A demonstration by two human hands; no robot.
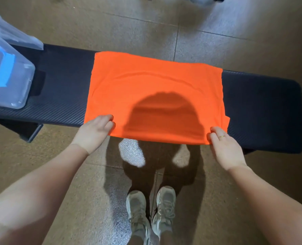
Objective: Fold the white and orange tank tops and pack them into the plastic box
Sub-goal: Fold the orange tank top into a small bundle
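Observation:
The orange tank top [155, 89] lies spread as a folded rectangle across the black bench [65, 82], its near edge hanging just past the bench's front. My left hand [95, 131] pinches the near left corner of the cloth. My right hand [224, 147], with a ring on one finger, pinches the near right corner. The clear plastic box [14, 92] with a blue latch stands on the bench's left end, its lid [14, 34] leaning behind it. No white tank top shows in view.
The bench runs left to right over a brown tiled floor [146, 23]. My shoes [150, 213] stand just in front of it. The bench's right end [270, 110] is bare black padding. A shadow falls on the cloth's near middle.

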